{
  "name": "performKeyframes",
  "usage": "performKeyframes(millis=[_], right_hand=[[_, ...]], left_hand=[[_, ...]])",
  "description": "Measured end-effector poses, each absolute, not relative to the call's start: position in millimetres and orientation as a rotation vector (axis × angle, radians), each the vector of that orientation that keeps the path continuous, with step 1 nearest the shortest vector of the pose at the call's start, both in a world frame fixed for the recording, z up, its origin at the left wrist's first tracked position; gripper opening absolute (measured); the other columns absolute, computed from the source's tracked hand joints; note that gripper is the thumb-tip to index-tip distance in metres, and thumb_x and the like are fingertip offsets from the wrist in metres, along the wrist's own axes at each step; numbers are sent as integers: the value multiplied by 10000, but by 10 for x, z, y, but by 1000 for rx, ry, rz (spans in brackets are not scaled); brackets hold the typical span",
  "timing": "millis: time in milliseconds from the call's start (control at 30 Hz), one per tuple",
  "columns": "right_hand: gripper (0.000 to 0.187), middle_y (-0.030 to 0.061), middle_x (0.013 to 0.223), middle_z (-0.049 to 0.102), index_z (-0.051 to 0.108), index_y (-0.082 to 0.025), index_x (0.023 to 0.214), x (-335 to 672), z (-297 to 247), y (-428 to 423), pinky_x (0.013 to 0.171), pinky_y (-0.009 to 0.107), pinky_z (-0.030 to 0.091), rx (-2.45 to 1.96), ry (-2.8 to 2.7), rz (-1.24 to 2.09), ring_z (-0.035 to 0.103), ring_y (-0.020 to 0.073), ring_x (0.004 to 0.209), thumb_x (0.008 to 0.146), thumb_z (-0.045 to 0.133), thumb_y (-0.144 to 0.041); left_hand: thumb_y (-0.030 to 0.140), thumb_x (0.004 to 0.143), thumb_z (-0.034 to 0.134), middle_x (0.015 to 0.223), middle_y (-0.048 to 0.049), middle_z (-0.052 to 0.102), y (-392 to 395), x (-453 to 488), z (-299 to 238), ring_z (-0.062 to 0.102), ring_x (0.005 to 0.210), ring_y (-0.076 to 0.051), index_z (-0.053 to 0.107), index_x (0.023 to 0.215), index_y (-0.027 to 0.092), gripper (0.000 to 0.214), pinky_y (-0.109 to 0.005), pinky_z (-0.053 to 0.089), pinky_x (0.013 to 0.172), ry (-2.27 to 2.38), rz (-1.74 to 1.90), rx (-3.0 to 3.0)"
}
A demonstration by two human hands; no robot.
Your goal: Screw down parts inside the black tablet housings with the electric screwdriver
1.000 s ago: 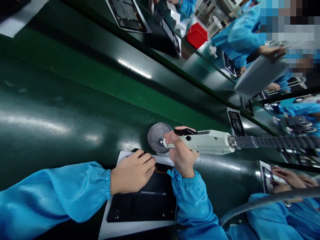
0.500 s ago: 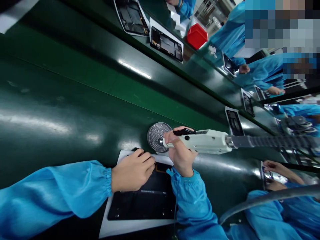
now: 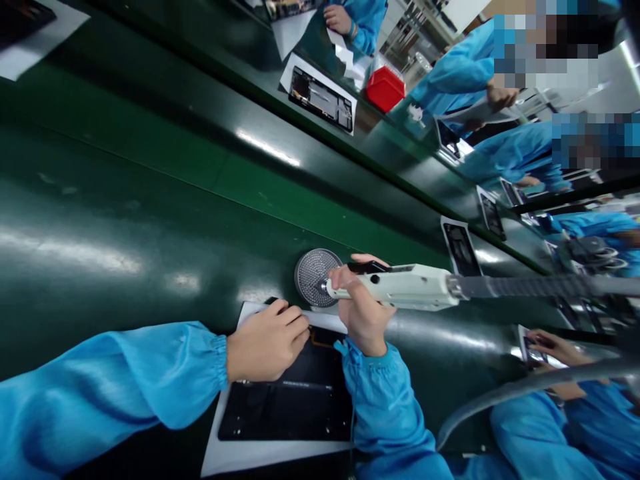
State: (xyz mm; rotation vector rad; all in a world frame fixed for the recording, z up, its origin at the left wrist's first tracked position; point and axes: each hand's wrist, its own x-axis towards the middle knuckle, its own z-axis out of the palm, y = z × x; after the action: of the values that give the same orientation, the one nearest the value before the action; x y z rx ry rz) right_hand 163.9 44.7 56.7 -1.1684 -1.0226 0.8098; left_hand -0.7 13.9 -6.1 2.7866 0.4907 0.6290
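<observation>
A shiny green desk (image 3: 125, 180) slants across my view, with workers (image 3: 530, 423) in blue along it. On my feed, the pale screwdriver (image 3: 415, 287) points left, its tip at the round dish (image 3: 314, 275) (I can't tell whether they touch). My right hand (image 3: 367, 320) has its grip closed around the screwdriver near that tip. Just below, the black panel (image 3: 285, 417) lies on a white sheet (image 3: 240, 457). My left hand (image 3: 270, 340) rests over its top edge, fingers bent; whether that grip holds anything, I can't tell. A grey cable (image 3: 525, 287) leaves the screwdriver's rear. Farther off sits a red box (image 3: 386, 89).
</observation>
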Motion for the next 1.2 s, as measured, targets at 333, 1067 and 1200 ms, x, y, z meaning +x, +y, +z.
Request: performKeyframes(millis=[333,1067,1200], right_hand=[[255,-39,629,592,664,-254,1067,1683,686,-154,636,370,522,-1081,-1140,962,572,160,589,861,624,-109],[184,-13,725,612,613,-236,1055,1637,479,-254,606,371,527,-1262,-1138,932,624,182,620,882,656,-189],[173,-25,680,594,617,-240,1040,1614,468,-233,601,359,515,-1215,-1149,942,598,169,598,888,651,-166]], left_hand=[[172,939,565,827,-91,581,154,14,-68,500,808,-239,679,829,100,174,-380,343,698,529,710,2746],[183,931,577,814,-92,579,148,16,-87,507,807,-245,679,799,117,180,-388,357,682,551,737,2772],[181,930,577,823,-96,583,148,9,-89,507,810,-243,680,800,115,179,-388,357,685,540,756,2755]])
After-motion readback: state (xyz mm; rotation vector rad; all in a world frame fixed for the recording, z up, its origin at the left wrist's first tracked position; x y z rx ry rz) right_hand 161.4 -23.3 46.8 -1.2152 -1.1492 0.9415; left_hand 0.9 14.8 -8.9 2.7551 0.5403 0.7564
